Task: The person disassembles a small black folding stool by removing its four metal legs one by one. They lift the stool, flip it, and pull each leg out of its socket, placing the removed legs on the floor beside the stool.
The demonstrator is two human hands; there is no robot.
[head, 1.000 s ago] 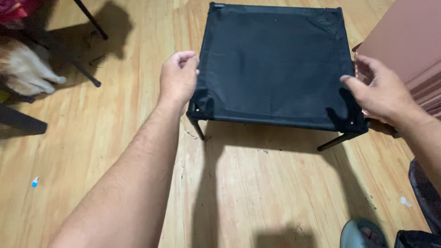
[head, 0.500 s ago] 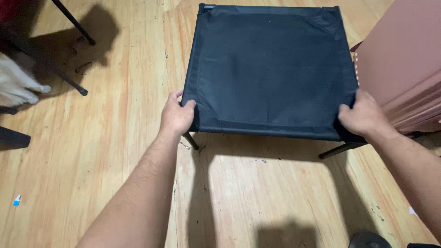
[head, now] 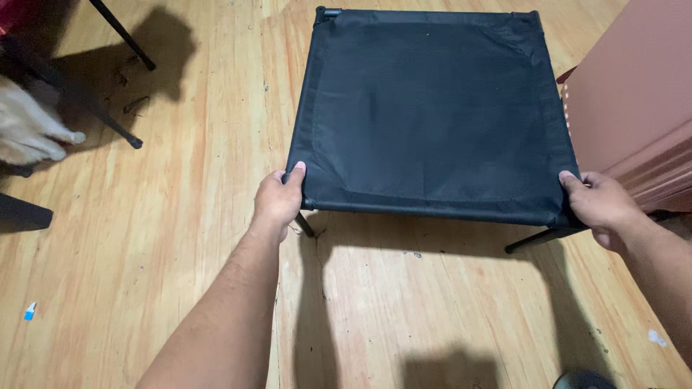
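A black fabric cot (head: 432,108) on short dark legs stands on the wooden floor in the upper middle of the head view. My left hand (head: 277,198) grips its near left corner, fingers wrapped over the edge. My right hand (head: 598,205) grips its near right corner, thumb on top of the fabric. One dark leg (head: 537,238) sticks out under the right corner and another (head: 304,225) shows below the left corner.
A reddish-brown cabinet (head: 634,108) stands right against the cot's right side. Thin black legs of other furniture (head: 119,32) cross the upper left. A pale furry animal (head: 29,133) lies at the left edge. A small blue-and-white scrap (head: 29,311) lies lower left.
Both hands came onto the cot's near corners and closed on them; my right hand then shifted out to the very corner. The cot sits slightly further right in view.
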